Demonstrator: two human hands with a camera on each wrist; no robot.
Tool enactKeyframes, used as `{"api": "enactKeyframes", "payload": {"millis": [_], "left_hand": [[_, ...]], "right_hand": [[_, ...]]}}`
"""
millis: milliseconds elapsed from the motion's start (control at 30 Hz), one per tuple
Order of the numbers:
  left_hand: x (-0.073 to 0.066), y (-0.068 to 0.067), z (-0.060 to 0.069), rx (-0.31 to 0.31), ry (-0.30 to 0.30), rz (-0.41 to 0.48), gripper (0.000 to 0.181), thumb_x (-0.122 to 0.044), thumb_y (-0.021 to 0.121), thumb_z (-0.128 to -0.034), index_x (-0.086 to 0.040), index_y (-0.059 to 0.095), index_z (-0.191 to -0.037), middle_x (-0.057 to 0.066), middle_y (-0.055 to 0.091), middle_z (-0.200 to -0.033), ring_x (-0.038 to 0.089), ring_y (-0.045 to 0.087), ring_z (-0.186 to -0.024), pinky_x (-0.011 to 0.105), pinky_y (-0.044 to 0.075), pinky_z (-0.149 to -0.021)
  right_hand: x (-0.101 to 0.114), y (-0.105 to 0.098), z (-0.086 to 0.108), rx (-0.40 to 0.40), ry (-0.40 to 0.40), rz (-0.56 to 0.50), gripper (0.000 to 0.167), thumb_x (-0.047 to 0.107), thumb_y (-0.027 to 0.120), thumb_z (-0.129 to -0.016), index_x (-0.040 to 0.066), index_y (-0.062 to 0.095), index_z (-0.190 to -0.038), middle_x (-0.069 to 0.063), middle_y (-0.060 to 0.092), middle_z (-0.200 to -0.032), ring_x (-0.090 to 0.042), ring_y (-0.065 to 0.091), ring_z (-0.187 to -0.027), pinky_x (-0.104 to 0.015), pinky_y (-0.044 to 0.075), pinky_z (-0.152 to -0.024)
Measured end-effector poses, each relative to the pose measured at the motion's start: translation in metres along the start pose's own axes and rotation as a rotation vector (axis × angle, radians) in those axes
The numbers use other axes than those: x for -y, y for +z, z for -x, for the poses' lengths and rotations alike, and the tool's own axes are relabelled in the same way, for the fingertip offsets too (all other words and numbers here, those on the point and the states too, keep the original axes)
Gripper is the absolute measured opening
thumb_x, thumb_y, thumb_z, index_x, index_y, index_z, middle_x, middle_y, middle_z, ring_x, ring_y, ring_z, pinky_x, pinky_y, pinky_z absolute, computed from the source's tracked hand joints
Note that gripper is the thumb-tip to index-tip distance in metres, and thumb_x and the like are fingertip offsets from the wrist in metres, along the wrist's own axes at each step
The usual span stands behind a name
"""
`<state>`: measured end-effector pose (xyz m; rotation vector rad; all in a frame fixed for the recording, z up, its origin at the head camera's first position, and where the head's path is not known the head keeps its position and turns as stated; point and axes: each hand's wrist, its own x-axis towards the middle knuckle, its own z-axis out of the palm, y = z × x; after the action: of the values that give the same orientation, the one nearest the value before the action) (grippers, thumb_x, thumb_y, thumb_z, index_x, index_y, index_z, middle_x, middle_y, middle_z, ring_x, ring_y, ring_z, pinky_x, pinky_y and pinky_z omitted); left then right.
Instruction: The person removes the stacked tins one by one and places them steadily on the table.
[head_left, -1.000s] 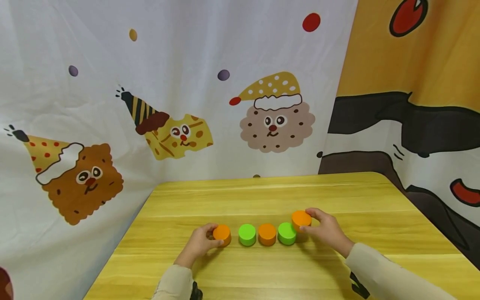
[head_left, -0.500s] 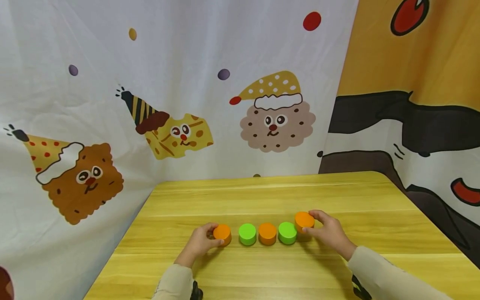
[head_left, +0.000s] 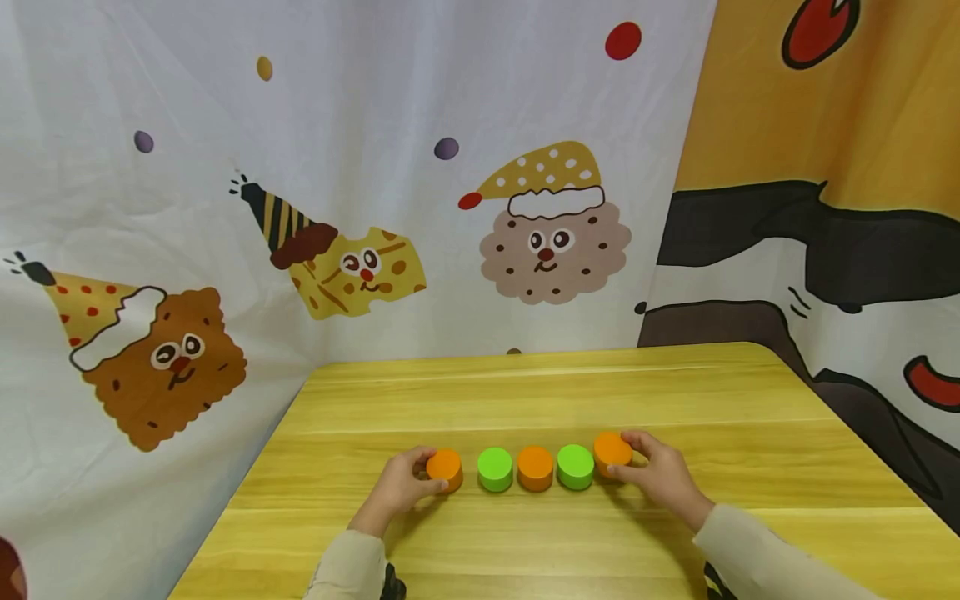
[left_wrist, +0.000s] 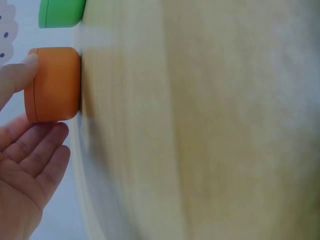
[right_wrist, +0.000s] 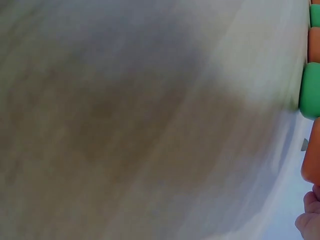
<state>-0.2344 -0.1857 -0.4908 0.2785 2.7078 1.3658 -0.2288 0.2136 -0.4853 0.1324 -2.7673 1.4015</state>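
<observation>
My left hand [head_left: 401, 483] pinches the leftmost orange round case [head_left: 446, 469] between thumb and fingers. In the left wrist view a seam runs round this orange case [left_wrist: 57, 85] near its top, and it stands on the table. At the right end, my right hand [head_left: 666, 477] holds another orange round case [head_left: 612, 450] by its side, seemingly just above the table. Between them stand a green case [head_left: 495, 468], an orange case [head_left: 535, 468] and a second green case [head_left: 575, 467]. In the right wrist view only fingertips [right_wrist: 311, 215] show below the held orange case [right_wrist: 313, 155].
The wooden table [head_left: 525, 550] extends behind and in front of the row. A gap separates the leftmost orange case from the first green one. Behind the table hangs a cloth [head_left: 420, 83] printed with cartoon biscuits and cheese.
My right hand has moved slightly right and down, lowering its orange case toward the row's end beside the green case. My left hand and the other cases have stayed put.
</observation>
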Motion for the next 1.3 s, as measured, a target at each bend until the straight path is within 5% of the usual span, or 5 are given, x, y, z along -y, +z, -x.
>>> {"api": "enactKeyframes", "payload": {"millis": [533, 1300], "left_hand": [[0.001, 0.001, 0.003, -0.002, 0.010, 0.007, 0.057, -0.019, 0.078, -0.0749, 0.006, 0.054, -0.121, 0.017, 0.061, -0.113, 0.028, 0.060, -0.099, 0.042, 0.051, -0.085], [-0.001, 0.003, 0.001, -0.012, -0.007, -0.015, 0.058, -0.022, 0.077, -0.0761, 0.004, 0.054, -0.122, 0.016, 0.061, -0.113, 0.026, 0.059, -0.099, 0.041, 0.051, -0.085]], "right_hand": [[-0.010, 0.006, 0.008, 0.015, 0.072, -0.029, 0.069, 0.027, 0.077, -0.075, -0.008, 0.048, -0.127, -0.027, 0.050, -0.128, -0.041, 0.049, -0.117, -0.049, 0.044, -0.096], [-0.013, 0.005, 0.006, 0.034, 0.069, -0.002, 0.066, 0.030, 0.077, -0.076, -0.004, 0.050, -0.125, -0.026, 0.053, -0.126, -0.040, 0.052, -0.114, -0.049, 0.045, -0.094]]}}
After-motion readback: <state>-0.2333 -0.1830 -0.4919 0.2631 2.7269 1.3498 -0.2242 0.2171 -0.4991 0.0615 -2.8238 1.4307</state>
